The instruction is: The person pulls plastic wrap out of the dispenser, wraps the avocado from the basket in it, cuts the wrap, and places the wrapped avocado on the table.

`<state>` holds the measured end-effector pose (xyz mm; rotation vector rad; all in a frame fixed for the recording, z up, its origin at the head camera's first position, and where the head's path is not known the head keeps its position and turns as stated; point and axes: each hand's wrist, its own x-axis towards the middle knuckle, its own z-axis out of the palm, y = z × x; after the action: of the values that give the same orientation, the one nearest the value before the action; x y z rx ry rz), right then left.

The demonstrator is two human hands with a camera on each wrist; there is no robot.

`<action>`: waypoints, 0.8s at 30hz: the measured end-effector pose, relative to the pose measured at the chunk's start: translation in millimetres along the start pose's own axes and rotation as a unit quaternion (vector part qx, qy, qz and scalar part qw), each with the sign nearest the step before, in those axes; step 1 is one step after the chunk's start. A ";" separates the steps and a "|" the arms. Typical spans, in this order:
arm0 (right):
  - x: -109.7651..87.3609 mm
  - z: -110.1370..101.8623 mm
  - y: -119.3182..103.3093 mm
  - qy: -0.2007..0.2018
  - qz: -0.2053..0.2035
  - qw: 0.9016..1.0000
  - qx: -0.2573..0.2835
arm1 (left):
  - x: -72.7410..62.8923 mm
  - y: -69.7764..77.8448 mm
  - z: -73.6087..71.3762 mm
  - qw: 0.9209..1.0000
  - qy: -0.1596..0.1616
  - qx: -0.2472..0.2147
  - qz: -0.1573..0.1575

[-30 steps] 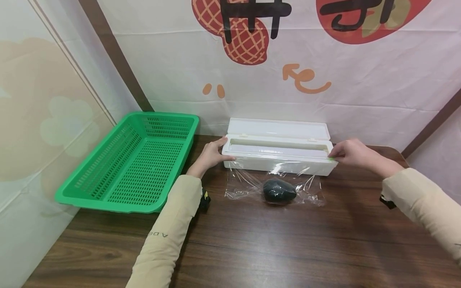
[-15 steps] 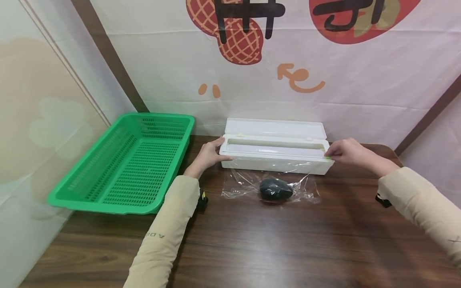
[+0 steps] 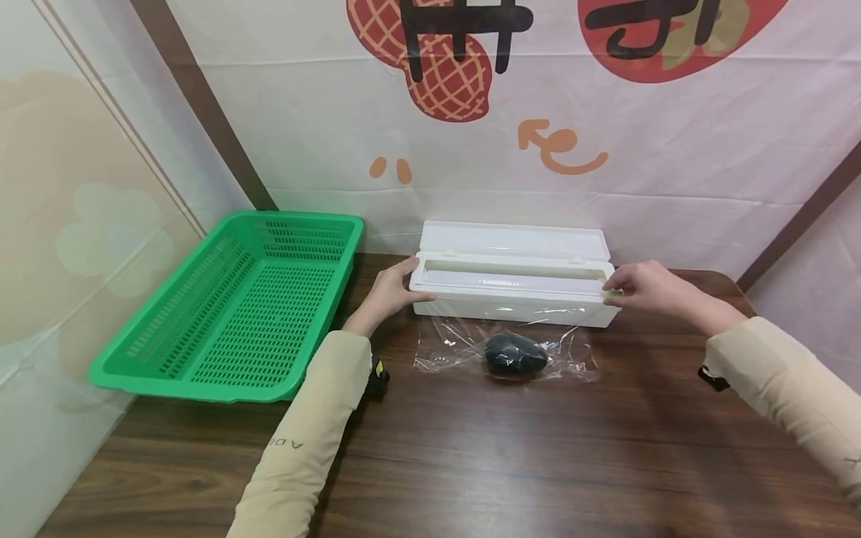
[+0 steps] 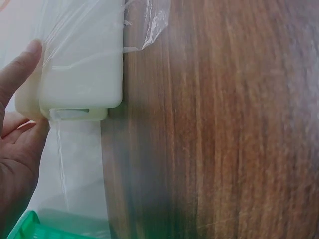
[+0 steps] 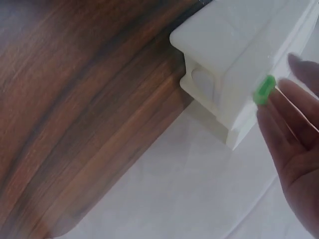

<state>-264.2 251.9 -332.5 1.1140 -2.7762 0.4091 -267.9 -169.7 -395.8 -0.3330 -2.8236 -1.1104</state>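
A long white cling film dispenser [image 3: 518, 305] lies near the back of the table, its lid [image 3: 514, 239] tipped back and a white roll inside. Clear film [image 3: 444, 351] hangs from its front over a dark egg-shaped object [image 3: 515, 354], perhaps an avocado. My left hand [image 3: 385, 299] grips the dispenser's left end, thumb at the front and fingers behind. At the right end is my right hand [image 3: 649, 288], its thumb and fingers spread around a small green slide cutter [image 5: 264, 90]. In the right wrist view the fingertips are right at the cutter, with the thumb apart.
A green perforated plastic basket [image 3: 346, 299] stands on the left of the brown wooden table [image 3: 511, 456]. Behind the dispenser hangs a white printed cloth [image 3: 323, 119]. The table's rounded back right corner lies beyond my right hand.
My right thumb and fingers have spread from their pinch at the green cutter. The view shifted slightly at first. My left hand, the dispenser and the dark object keep their places.
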 end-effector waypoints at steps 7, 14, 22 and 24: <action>1.3 9.7 -9.9 0.028 0.007 1.000 0.007 | -2.1 2.6 -0.2 1.000 0.014 0.003 0.008; 1.4 29.5 -17.1 0.073 -0.024 0.997 -0.005 | -3.6 3.7 1.5 1.000 0.022 -0.003 0.003; -0.9 40.4 -19.7 0.114 -0.032 0.993 -0.026 | -4.7 5.4 3.9 0.999 0.035 0.000 0.009; -0.6 40.3 -19.8 0.114 -0.030 0.993 -0.029 | -5.0 6.0 3.9 0.999 0.038 -0.002 0.010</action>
<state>-250.5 226.8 -367.1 1.0632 -2.5336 0.4168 -261.6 -163.6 -395.5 -0.3106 -2.7476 -1.0997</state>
